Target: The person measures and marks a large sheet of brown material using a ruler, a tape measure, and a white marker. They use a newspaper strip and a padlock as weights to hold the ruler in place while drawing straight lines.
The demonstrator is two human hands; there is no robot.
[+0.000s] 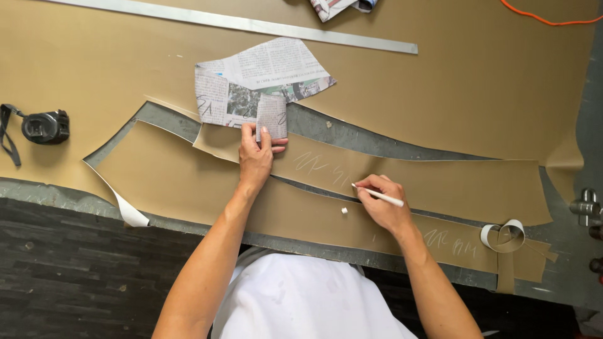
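A grey desk [565, 251] fills the view, almost wholly covered by a wide sheet of tan material [440, 75] from which curved pieces have been cut; a dark slatted floor shows below its near edge. The landmark is the long tan strip [440, 182] lying across the middle of the desk. The left hand [254, 160] rests flat on the left end of that strip, fingers spread, its grip holding nothing but pressing on the lower tab of a newspaper pattern [257, 85] that lies just above the strip. The right hand [383, 204] is at the strip's lower edge, near its middle, its grip clamped on a thin white chalk stick [380, 196] whose tip touches the strip beside faint scrawled chalk marks [323, 168]. A small white chalk crumb [344, 211] lies just below the strip, on a second tan piece. Further right on that lower piece sits a curled offcut [505, 235]. Well left of the strip is a black tape measure [45, 127]; well above it lies a long metal ruler [251, 25], with an orange cable [546, 20] at the far upper right. Judging from this, the step in hand is marking the cut strip with chalk; the next stroke would call for the left hand to keep the strip from sliding
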